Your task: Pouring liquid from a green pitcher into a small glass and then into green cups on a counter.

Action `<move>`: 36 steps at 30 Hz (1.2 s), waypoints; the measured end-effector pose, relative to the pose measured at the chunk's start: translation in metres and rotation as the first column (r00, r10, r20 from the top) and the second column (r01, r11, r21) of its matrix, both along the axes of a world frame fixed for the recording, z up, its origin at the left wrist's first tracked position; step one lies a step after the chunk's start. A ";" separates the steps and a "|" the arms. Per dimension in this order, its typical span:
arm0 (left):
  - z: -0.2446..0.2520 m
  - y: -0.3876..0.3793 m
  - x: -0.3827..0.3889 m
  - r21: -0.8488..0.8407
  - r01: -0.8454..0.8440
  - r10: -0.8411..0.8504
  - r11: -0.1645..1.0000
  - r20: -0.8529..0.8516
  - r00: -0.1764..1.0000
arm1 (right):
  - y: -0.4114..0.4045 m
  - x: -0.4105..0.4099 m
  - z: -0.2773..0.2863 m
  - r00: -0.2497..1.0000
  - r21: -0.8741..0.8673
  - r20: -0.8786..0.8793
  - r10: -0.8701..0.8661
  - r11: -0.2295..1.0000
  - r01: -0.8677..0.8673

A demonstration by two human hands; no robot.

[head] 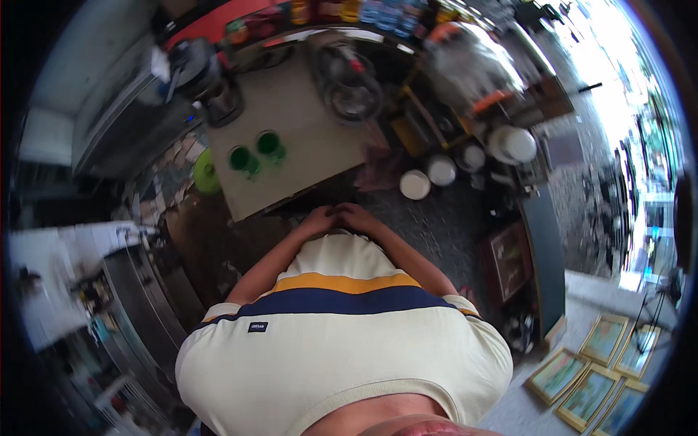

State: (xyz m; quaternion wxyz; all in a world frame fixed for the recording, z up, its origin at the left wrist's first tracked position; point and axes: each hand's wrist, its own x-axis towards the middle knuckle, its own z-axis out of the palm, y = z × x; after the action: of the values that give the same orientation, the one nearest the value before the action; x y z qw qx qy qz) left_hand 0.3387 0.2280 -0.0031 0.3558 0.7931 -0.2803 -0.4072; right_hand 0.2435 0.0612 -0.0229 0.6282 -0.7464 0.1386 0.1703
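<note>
My left hand (320,219) and my right hand (355,216) meet at the fingers before my waist, by the near edge of a pale table (305,180). I see no thing in them, and their fingertips are dark and partly hidden. Two green cups (240,158) stand side by side on the table's left part, apart from my hands. Farther back is a clear round bowl (353,102), blurred, with something red-tipped behind it. A dull reddish cloth (380,166) hangs at the table's right corner.
A dark appliance with a jug (222,106) stands at the back left. White round containers (415,185), a wooden crate (411,133) and a bulging plastic bag (471,65) are at the right. Several bottles (387,13) line the back. Gold-framed pictures (588,397) lie at the lower right.
</note>
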 end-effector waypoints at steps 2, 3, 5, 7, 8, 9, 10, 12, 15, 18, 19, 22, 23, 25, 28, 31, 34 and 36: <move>-0.036 -0.002 -0.008 0.114 0.139 -0.137 0.984 -0.019 0.990 | -0.010 -0.030 0.011 0.988 0.078 -0.145 -0.051 0.995 0.063; -0.057 -0.001 -0.012 0.224 0.225 -0.223 0.948 -0.038 0.974 | -0.014 -0.044 0.018 0.960 0.159 -0.278 -0.041 0.983 0.088; -0.090 -0.001 -0.021 0.195 0.256 -0.256 0.947 -0.021 0.966 | -0.026 -0.077 0.019 0.962 0.155 -0.260 -0.077 0.980 0.121; -0.187 0.053 -0.017 0.338 -0.017 -0.018 0.941 0.098 0.995 | -0.021 -0.093 0.038 0.979 0.179 -0.200 -0.040 0.981 0.077; -0.201 0.057 -0.011 0.403 0.045 -0.066 0.914 0.037 0.997 | -0.025 -0.110 0.038 0.974 0.160 -0.217 -0.072 0.981 0.108; -0.207 0.056 -0.008 0.468 0.102 -0.104 0.878 -0.022 0.994 | -0.026 -0.124 0.039 0.967 0.144 -0.234 -0.096 0.981 0.132; -0.192 0.055 -0.008 0.467 0.157 -0.160 0.870 -0.033 0.987 | -0.029 -0.139 0.045 0.958 0.143 -0.245 -0.151 0.971 0.189; -0.167 0.010 -0.019 0.468 0.271 -0.262 0.841 -0.087 0.961 | -0.034 -0.166 0.058 0.952 -0.001 -0.263 -0.157 0.987 0.163; -0.144 -0.023 -0.015 0.482 0.427 -0.410 0.765 -0.147 0.900 | -0.031 -0.206 0.047 0.909 -0.073 -0.307 -0.281 0.960 0.272; -0.125 -0.044 -0.005 0.497 0.570 -0.546 0.654 -0.212 0.811 | -0.023 -0.251 0.034 0.887 -0.263 -0.278 -0.368 0.918 0.298; -0.120 -0.051 0.001 0.499 0.612 -0.585 0.614 -0.233 0.777 | -0.016 -0.267 0.032 0.862 -0.258 -0.280 -0.422 0.898 0.356; -0.111 -0.091 0.014 0.487 0.708 -0.675 0.512 -0.282 0.682 | 0.004 -0.300 0.038 0.792 -0.350 -0.532 -0.301 0.929 0.118; -0.112 -0.107 0.017 0.477 0.732 -0.696 0.487 -0.294 0.655 | 0.011 -0.304 0.039 0.776 -0.362 -0.531 -0.340 0.919 0.155; -0.111 -0.133 0.011 0.448 0.778 -0.728 0.441 -0.329 0.602 | 0.035 -0.315 0.039 0.619 -0.336 -0.656 -0.432 0.901 0.273; -0.110 -0.180 -0.017 0.387 0.849 -0.776 0.360 -0.380 0.503 | 0.085 -0.331 -0.013 0.452 -0.328 -0.715 -0.533 0.827 0.456; -0.098 -0.208 -0.043 0.330 0.897 -0.800 0.293 -0.428 0.419 | 0.128 -0.343 -0.076 0.098 -0.281 -0.684 -0.723 0.385 0.879; -0.078 -0.224 -0.078 0.288 0.924 -0.807 0.253 -0.465 0.365 | 0.167 -0.327 -0.133 -0.446 -0.483 -0.485 -0.753 -0.195 0.854; -0.049 -0.242 -0.130 0.197 0.965 -0.825 0.171 -0.507 0.250 | 0.240 -0.368 -0.269 -0.465 -0.472 -0.623 -0.628 -0.172 0.865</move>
State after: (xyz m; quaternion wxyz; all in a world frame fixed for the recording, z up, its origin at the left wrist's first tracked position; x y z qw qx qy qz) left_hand 0.2083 -0.0137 -0.0526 -0.1286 0.4578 -0.5325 -0.7002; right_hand -0.1248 0.3008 -0.2917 0.4910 -0.1059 0.8625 -0.0623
